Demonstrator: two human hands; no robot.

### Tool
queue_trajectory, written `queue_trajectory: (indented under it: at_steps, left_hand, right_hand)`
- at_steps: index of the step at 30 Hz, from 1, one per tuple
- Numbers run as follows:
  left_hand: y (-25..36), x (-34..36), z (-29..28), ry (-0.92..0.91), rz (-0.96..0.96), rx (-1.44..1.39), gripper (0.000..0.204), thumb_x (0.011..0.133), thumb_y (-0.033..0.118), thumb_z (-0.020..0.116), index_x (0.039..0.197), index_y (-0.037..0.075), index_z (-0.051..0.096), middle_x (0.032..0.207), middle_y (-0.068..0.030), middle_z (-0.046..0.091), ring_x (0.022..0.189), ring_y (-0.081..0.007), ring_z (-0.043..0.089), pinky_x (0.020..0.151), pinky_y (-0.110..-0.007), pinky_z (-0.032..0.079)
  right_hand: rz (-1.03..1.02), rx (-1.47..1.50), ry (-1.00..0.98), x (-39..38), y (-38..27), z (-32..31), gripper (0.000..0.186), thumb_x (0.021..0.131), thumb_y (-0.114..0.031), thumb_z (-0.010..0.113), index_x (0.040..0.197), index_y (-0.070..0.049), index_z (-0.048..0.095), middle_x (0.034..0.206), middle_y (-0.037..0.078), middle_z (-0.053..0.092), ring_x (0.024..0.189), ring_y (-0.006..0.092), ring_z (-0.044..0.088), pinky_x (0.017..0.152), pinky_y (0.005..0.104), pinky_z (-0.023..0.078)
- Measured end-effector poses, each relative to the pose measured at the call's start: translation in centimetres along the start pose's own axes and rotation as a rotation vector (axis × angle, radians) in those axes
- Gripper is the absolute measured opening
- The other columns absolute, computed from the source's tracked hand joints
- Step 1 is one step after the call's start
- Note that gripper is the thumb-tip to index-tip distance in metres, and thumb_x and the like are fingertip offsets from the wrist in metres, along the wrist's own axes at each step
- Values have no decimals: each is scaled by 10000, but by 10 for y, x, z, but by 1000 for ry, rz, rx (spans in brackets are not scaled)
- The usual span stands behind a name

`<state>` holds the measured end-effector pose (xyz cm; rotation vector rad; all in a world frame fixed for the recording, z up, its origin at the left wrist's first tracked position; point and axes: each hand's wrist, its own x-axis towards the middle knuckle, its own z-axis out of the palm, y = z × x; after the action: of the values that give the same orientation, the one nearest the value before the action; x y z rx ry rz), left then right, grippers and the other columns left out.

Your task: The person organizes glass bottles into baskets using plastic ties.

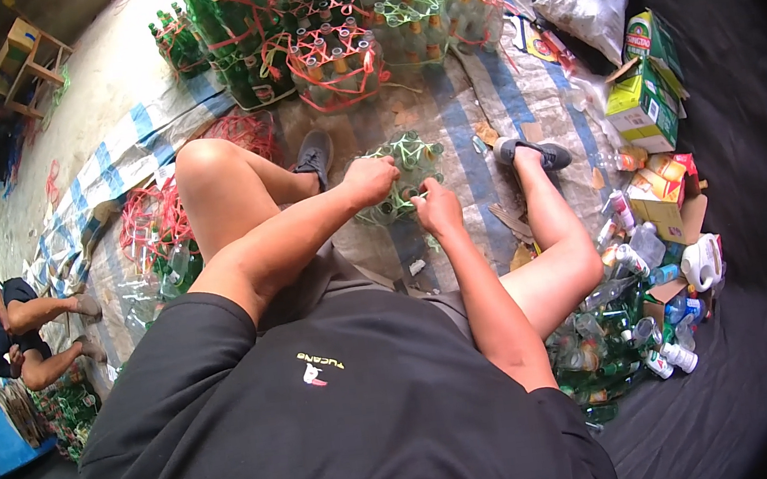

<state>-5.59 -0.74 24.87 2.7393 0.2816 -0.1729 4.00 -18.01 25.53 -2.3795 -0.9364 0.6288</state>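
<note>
A bundle of clear and greenish glass bottles point(408, 179) stands upright between my legs, with pale green twine point(408, 147) crossing over the bottle necks. My left hand point(371, 181) is closed at the bundle's left side, its fingers curled on the twine. At the near right side, my right hand point(438, 207) is closed too, pinching the twine between thumb and fingers. The fingertips are small here, and the twine's loose ends cannot be followed.
Tied bundles of clear bottles point(334, 68) and green bottles point(234, 38) stand ahead. Red twine point(151, 220) lies heaped at left. Loose bottles point(607, 346) and cardboard boxes point(642, 102) pile up at right. Another person point(1, 320) sits far left. Striped sheeting point(468, 229) covers the floor.
</note>
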Motion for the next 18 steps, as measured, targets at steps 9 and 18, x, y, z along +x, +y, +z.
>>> queue_trajectory:
  at_steps: [9,18]
  left_hand:
    - [51,-4,-5,134,271,314,137,759,217,625,787,91,671,829,-88,610,841,-257,614,721,-396,499]
    - [54,-5,30,-8,-139,107,91,797,126,607,858,63,631,810,-137,681,759,-311,698,609,-420,549]
  right_hand:
    - [142,80,-60,-1,57,26,255,789,-297,643,853,-65,726,862,170,700,823,322,681,751,407,521]
    - [203,40,-90,-7,53,20,275,811,-324,659,844,-54,704,868,189,692,876,363,666,786,441,513]
